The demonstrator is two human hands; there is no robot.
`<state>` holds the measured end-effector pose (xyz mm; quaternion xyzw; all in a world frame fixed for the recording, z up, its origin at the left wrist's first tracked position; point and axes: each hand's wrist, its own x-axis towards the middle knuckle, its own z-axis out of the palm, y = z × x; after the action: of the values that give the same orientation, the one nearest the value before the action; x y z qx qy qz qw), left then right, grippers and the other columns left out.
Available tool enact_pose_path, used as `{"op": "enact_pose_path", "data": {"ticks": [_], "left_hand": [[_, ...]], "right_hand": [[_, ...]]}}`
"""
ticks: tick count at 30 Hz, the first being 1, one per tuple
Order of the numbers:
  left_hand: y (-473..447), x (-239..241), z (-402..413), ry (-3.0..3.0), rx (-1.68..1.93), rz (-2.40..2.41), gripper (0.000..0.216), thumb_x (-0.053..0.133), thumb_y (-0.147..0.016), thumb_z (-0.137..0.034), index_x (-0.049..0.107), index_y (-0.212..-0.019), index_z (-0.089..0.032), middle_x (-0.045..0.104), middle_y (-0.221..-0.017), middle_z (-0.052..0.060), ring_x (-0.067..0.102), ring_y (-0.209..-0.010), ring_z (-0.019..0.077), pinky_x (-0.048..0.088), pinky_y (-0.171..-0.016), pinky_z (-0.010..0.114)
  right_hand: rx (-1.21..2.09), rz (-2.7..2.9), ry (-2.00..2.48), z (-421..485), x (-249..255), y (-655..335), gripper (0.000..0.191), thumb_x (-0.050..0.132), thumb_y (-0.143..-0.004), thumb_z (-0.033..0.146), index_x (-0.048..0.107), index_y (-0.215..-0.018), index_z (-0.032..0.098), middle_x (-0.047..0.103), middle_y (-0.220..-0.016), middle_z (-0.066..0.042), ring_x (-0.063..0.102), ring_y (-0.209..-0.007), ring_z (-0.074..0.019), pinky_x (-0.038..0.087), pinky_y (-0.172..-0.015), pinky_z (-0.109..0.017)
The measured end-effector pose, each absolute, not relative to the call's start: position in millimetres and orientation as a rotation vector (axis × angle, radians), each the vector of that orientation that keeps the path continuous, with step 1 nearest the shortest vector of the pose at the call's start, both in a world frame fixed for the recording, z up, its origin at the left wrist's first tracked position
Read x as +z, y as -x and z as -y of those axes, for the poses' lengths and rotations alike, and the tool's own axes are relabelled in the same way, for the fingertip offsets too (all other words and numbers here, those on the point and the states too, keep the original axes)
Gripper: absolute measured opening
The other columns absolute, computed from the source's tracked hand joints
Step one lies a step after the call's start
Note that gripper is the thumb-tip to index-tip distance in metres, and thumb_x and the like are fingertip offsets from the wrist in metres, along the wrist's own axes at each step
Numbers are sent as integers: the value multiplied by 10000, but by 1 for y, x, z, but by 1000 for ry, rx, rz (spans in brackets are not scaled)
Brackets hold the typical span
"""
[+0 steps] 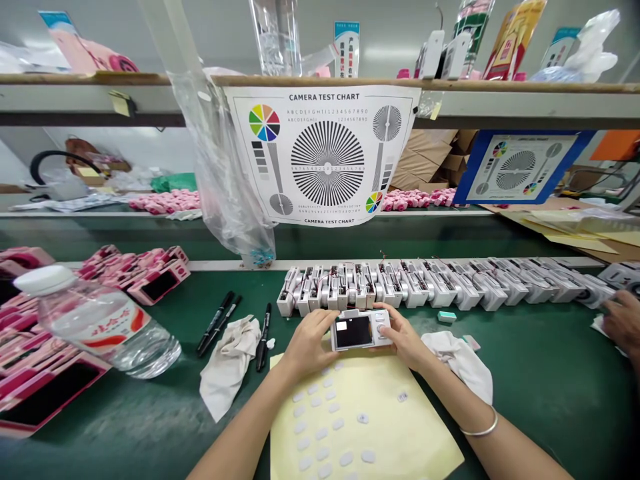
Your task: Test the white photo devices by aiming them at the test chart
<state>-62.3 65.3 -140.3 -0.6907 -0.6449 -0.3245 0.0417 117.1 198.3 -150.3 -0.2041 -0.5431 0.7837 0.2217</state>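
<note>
A small white camera (356,331) with a dark rear screen is held between both hands just above a yellow sheet (400,433). My left hand (310,343) grips its left end, fingers curled round the body. My right hand (403,337) holds the right end, thumb over the buttons beside the screen. The yellow sheet carries several small white stickers (320,427). Behind the camera, a long row of white camera bodies (425,283) lies side by side on the green mat.
Water bottle (100,323) lying at left beside pink camera shells (135,267). Black markers (220,320) and a white cloth (230,363) left of the sheet; another cloth (460,363) right. A camera test chart (325,153) hangs from the shelf. Another person's hand (623,320) at far right.
</note>
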Motion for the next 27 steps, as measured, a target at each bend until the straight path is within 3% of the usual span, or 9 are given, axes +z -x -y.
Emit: {"op": "enact_pose_path", "data": {"ticks": [10,17,27], "left_hand": [[65,-143,-64,2106,-984,1988,486,636,-686,-247,501,-1147,-170,602,-1057,114,557,-973,263,468,-843,403],[68,-143,-64,2089,-990,1991,508,631,-671,-224,500,-1157,-155,602,-1072,125,552,-985,272,475,-837,412],[67,-144,-64,2078,-1007,1972,535,638,-668,-227,494,-1182,-186,601,-1091,113,556,-1005,271,474,-859,422]], "right_hand": [[2205,1488,534,-198,-148,-119,461,637,-686,223,473,-1109,303,566,-1047,-7,610,-839,-192,566,-670,-389],[2294,1502,431,-198,-144,-122,644,641,-629,123,411,-1201,313,554,-1151,-34,602,-984,-237,520,-808,-444],[2237,1555,405,-201,-149,-123,619,643,-667,141,401,-1208,316,558,-1136,-33,593,-984,-224,527,-790,-413]]}}
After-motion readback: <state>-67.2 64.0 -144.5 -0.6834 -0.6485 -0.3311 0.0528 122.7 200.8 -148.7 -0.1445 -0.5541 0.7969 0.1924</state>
